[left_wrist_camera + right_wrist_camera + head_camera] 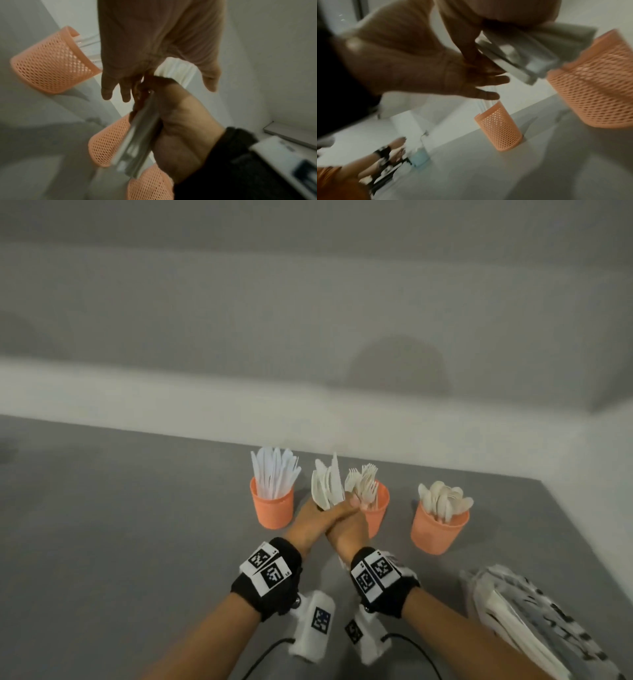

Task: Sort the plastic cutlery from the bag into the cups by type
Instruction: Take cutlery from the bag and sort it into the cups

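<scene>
Together, both hands (329, 518) clutch a knife bundle (327, 484) between two cups, near the table's far edge.

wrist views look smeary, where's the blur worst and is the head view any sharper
Head view: fairly sharp on the three orange cups, soft toward the edges, with a round shadow on the wall. Left wrist view: the bundle of cutlery in the right hand is streaked. Right wrist view: blurred throughout, worst on the bundle and the nearest cup; palm in shadow.

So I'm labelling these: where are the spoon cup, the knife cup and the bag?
spoon cup (436, 530), head view, front wall.
knife cup (274, 510), head view, front wall.
bag (534, 614), head view, printed upper side.
</scene>
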### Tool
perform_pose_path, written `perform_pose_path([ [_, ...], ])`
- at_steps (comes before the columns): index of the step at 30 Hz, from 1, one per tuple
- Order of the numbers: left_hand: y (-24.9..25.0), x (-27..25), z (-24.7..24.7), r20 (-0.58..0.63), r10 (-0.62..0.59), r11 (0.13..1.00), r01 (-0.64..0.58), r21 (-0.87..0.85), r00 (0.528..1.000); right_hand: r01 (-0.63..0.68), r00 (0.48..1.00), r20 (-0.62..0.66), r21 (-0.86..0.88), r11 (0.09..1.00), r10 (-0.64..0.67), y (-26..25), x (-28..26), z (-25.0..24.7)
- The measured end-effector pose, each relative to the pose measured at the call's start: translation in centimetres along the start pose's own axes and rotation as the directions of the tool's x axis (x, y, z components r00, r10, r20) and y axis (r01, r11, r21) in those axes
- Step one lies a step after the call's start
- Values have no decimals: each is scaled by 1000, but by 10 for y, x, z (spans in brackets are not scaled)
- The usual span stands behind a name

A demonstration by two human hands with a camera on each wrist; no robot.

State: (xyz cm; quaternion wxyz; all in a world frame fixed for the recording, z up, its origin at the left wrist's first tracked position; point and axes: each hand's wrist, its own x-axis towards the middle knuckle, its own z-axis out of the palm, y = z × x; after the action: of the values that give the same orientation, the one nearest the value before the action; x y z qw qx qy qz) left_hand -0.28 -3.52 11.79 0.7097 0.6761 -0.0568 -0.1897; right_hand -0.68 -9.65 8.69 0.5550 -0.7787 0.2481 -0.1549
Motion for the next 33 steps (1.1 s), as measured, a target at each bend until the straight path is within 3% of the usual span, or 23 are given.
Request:
perform_pose_path([
  [1,1,1,0,-61,13,1000,-14,-12,998,11,996,89,-47,999,-7,0,-3,3],
  [2,3,1,0,-132,-6,999,-1,-53,991,118,971,222,-121,986,-89,-3,-5,2],
  [3,1,3,-1,-174,-37,994,18,-108,984,197,950,276,-179,964,-143,-1,-2,1],
  [5,-2,9,-4,-213,-59,985,22,-173,975,246,929,331,-212,946,-167,-2,-2,-9],
  [7,-3,15,-7,-230,-52,985,12,-171,972,225,912,372,-99,969,-174,0,3,-11],
  [9,-1,22,-11,-200,-68,981,29,-192,978,150,880,455,4,989,-135,-3,8,-15],
  [13,3,32,-16,-106,-82,972,56,-230,991,123,798,595,-5,992,-96,-14,23,-31],
  [16,5,33,-17,4,-68,966,67,-248,998,102,778,624,-16,995,-70,-17,24,-36],
  [18,4,33,-15,42,-65,974,73,-214,997,79,781,624,-43,996,-35,-15,26,-32],
  [21,2,35,-6,-24,-60,991,57,-119,998,81,855,519,-154,985,11,-4,30,-21],
  [24,4,39,-2,-83,-56,991,45,-126,995,115,868,496,-168,979,-17,-6,30,-18],
  [27,10,43,-8,16,-45,978,47,-205,999,110,778,625,-43,993,-59,-14,36,-33],
  [30,13,42,-13,161,-72,949,117,-292,984,-176,609,792,88,980,38,-22,36,-50],
  [33,16,41,-13,283,-105,943,186,-276,953,-294,520,850,91,951,79,-23,34,-54],
])
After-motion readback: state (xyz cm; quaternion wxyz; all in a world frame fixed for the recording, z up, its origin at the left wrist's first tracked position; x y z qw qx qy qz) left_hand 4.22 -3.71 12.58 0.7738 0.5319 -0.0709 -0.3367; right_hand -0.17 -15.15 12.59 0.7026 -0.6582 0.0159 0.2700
